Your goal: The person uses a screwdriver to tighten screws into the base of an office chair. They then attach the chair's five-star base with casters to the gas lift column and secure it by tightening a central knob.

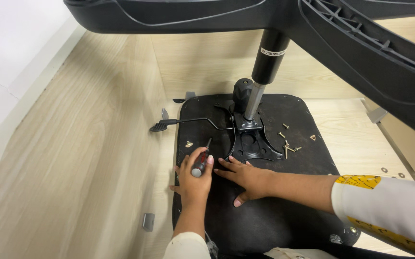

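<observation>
An upturned black chair seat [284, 216] lies inside a light wooden cabinet. A black metal mechanism plate [251, 144] sits on it, with a gas-lift cylinder [265, 72] rising to the black star base [351, 43] overhead. My left hand [194, 180] is shut on a red-and-black screwdriver [201, 160], its tip pointing at the plate's left edge. Flat on the seat beside the plate's near edge rests my right hand [246, 178], fingers spread. Several loose screws [286, 144] lie to the right of the plate.
A black adjustment lever [178, 123] sticks out left from the mechanism. Wooden cabinet walls [87, 144] enclose the seat on the left and back. Small washers [392, 172] lie on the wooden floor at right, near a grey bracket [375, 114]. A grey fitting [148, 221] sits low on the left wall.
</observation>
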